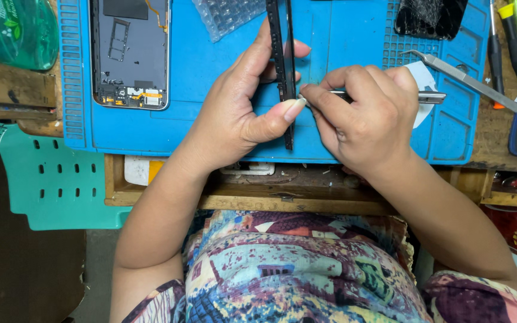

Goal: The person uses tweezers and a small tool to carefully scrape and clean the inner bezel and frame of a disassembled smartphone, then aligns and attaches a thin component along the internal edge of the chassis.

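A green translucent plastic package (10, 30) with a white leaf mark lies at the top left corner, on the wooden bench beside the blue mat. A clear bubble-wrap pouch (228, 15) rests on the mat's top edge, near the middle. At the top right, 1 black phone screen (431, 17), its glass cracked, lies on the mat.

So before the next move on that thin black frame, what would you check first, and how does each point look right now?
1. Left hand grips the black frame on edge: ok.
2. Right hand holds the metal tool: ok.
3. Tool tip meets the frame: cannot tell, fingers hide it.
4. Work sits over the blue mat: ok.
5. Opened phone body lies apart from the hands: ok.
6. Tweezers lie near the right hand: ok.
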